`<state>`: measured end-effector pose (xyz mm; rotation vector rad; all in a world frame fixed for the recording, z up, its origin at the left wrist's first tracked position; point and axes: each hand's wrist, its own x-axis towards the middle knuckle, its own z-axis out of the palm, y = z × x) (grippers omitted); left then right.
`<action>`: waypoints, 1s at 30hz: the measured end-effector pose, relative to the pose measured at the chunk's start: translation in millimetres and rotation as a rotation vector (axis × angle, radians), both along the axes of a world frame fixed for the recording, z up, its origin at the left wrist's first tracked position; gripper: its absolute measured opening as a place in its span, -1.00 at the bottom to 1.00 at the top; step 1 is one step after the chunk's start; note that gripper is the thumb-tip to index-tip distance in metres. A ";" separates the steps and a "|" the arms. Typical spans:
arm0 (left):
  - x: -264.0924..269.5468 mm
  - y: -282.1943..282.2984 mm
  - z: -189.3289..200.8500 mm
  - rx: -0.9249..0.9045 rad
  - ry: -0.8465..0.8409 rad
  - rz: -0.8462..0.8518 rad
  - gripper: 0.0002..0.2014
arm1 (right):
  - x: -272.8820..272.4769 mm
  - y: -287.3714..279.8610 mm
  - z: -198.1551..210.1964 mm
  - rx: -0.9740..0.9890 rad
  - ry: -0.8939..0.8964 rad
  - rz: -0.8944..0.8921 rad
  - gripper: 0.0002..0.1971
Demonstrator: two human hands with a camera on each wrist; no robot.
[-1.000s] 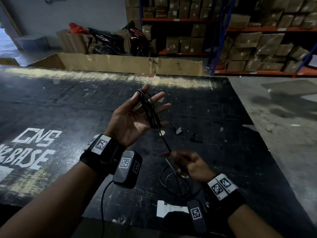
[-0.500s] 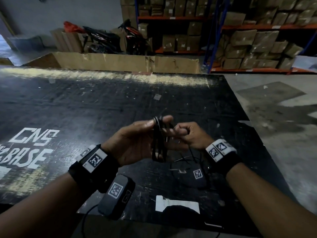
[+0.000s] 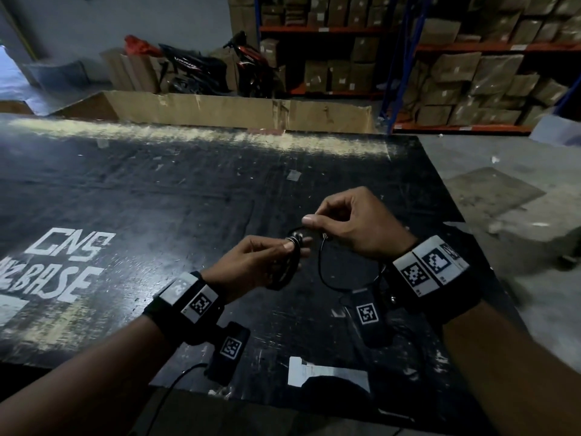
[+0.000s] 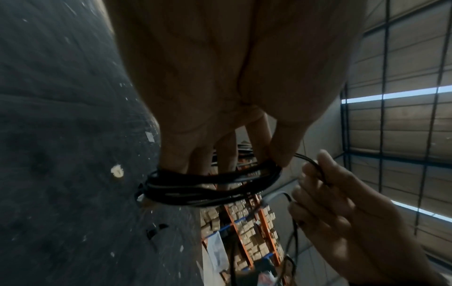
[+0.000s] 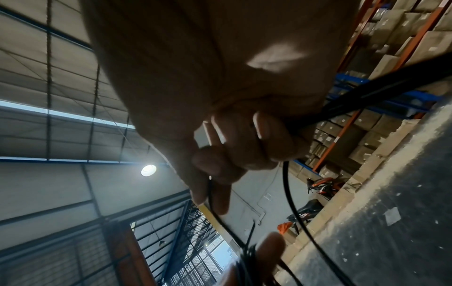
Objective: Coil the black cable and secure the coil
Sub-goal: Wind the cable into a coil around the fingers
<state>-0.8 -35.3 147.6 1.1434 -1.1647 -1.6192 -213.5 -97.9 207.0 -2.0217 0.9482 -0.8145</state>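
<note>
The black cable [image 3: 287, 265] is wound in several loops round the fingers of my left hand [image 3: 261, 262], above the black table [image 3: 157, 199]. In the left wrist view the coil [image 4: 208, 185] wraps the fingers, with the thumb pressing on it. My right hand [image 3: 352, 225] is just right of the coil and a little higher, pinching the loose cable end between thumb and forefinger. A free loop of cable [image 3: 327, 272] hangs below that hand. In the right wrist view the cable [image 5: 288, 193] runs from the curled fingers down toward the coil.
A white paper scrap [image 3: 320, 372] lies near the table's front edge. White lettering [image 3: 63, 262] marks the table's left side. A long cardboard box [image 3: 220, 108] stands behind the table, with shelves of cartons [image 3: 471, 73] and a motorbike [image 3: 248, 64] beyond. Bare concrete floor [image 3: 518, 199] lies to the right.
My left hand has gone from spread wide to closed round the coil and has dropped lower. My right hand came up from the table to the coil and now lifts the loose end above it.
</note>
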 end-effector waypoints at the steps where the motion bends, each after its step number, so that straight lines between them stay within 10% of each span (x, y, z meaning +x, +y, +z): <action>1: 3.1 -3.4 0.9 -0.005 0.010 0.040 -0.50 | -1.0 3.7 -0.5 -0.008 -0.011 0.004 -0.83; 13: 13.6 -33.6 39.2 -0.082 0.445 0.152 -0.61 | 6.0 39.3 -75.9 0.421 -0.397 0.071 -0.75; 30: 0.2 -15.7 52.8 -0.067 0.613 -0.223 -0.60 | -4.1 -6.9 -113.2 0.417 -0.258 -0.005 -0.69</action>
